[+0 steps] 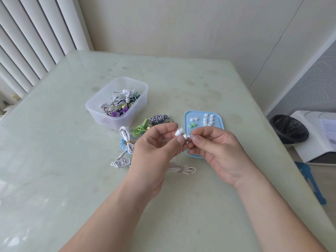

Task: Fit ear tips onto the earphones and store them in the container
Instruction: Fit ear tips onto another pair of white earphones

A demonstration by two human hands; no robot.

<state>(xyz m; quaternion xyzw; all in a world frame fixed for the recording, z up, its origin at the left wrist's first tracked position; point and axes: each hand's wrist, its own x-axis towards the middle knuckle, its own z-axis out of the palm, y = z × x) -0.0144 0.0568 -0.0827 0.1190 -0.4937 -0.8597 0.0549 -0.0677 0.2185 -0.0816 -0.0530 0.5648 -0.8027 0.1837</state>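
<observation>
Left hand [154, 144] pinches white earphones [179, 132]. The right hand [218, 148] pinches what looks like an ear tip [189, 136] onto one bud, up over the pale green table [54, 160]. Clear container [101, 117] of earphones behind, blue tray [219, 120] of tips nearby, bin [289, 128] on the floor.

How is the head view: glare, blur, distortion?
Head view: soft, even daylight, faint shadows; wide-angle lens splays the white vertical blinds and bows the edges of the pale green glossy table; dull sheen, no harsh glare; small white earbuds slightly soft.
</observation>
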